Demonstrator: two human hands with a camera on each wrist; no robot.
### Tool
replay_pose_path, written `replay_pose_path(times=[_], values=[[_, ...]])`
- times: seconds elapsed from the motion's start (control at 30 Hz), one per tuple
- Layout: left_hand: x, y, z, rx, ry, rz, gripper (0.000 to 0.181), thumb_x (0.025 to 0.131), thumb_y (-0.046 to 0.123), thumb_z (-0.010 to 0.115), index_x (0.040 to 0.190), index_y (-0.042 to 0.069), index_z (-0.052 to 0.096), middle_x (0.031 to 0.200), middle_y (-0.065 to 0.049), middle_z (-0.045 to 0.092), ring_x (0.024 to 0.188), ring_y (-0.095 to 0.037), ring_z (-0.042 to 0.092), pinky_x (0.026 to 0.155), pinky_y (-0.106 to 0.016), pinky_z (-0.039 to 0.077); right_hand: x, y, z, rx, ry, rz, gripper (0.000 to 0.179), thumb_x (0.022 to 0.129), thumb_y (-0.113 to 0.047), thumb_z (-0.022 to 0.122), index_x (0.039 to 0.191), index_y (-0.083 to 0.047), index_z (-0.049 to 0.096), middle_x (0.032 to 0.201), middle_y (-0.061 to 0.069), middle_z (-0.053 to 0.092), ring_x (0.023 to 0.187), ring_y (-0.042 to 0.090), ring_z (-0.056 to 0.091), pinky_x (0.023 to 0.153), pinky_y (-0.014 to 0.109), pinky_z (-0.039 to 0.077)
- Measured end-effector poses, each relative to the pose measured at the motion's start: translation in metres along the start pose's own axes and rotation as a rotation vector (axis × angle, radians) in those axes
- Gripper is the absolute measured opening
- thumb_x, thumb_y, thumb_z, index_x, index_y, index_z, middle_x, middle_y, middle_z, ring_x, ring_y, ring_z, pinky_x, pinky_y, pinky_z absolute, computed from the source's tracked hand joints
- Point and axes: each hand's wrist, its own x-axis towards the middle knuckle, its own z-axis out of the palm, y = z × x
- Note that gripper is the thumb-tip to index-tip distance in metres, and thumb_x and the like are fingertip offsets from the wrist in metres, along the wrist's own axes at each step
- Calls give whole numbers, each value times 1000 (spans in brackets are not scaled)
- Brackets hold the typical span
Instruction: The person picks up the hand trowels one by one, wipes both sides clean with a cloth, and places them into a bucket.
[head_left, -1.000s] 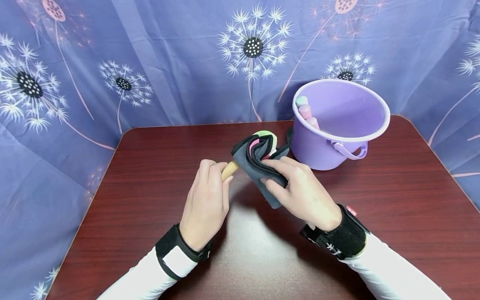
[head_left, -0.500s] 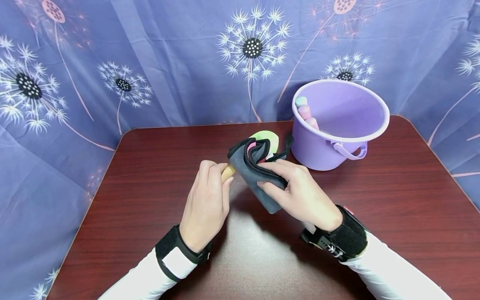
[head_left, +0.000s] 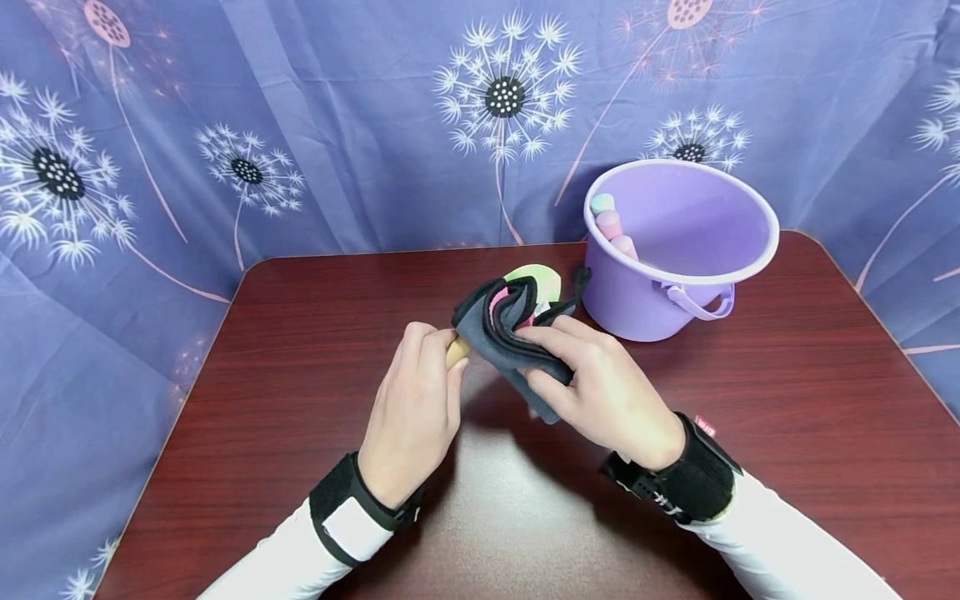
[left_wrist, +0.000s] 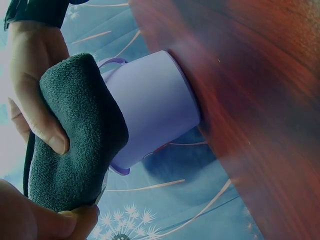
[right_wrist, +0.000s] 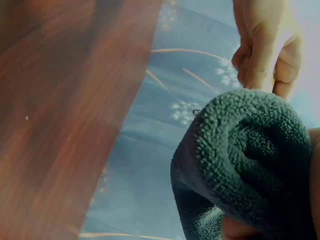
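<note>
In the head view, my left hand [head_left: 416,400] grips a tan, wooden-looking handle [head_left: 456,352]. My right hand [head_left: 603,387] pinches a folded dark grey cloth [head_left: 517,367] with black edging, bunched around the part beyond the handle. Pink shows within the folds. Past the cloth sticks out a light green rounded end [head_left: 543,282]; what links it to the handle is covered. In the left wrist view, the right thumb presses on the fuzzy cloth [left_wrist: 82,135]. The right wrist view has the cloth [right_wrist: 215,145] curled over, with the left hand [right_wrist: 265,47] beyond it.
A purple bucket [head_left: 626,300] stands at the back right of the dark red wooden table [head_left: 315,300], close to the cloth. Several thick pastel sticks [head_left: 609,223] lean inside it. A blue dandelion-print curtain [head_left: 375,125] hangs behind the table.
The cloth bundle has shifted slightly left and turned a little in the right hand's fingers. More of the green end shows than a second ago. Left hand and bucket stay nearly still.
</note>
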Motion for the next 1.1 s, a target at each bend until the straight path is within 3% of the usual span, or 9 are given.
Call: replay_pose_path(times=[0.2,0.73,1.1], values=[[-1,2,1,20,-18,18,18,99,11,56,111,-2,56,101,-11,47,88,-23,48,74,-34,47,-1,0,-1,-85,26,-10,28,90,-21,67,118,-19,70,91,-13,55,78,2,53,68,24,46],[-3,9,2,39,-58,63,20,100,12,56,114,-3,56,98,-11,47,85,-23,48,72,-34,46,2,3,-5,-143,97,1,33,88,-17,64,121,-16,70,91,-7,55,77,7,51,65,28,45],[-4,11,2,40,-94,81,20,99,13,57,112,-2,56,98,-9,47,83,-22,46,70,-32,45,3,5,-7,-261,172,-73,40,86,-13,66,126,-13,69,86,-2,51,74,15,49,63,34,44]])
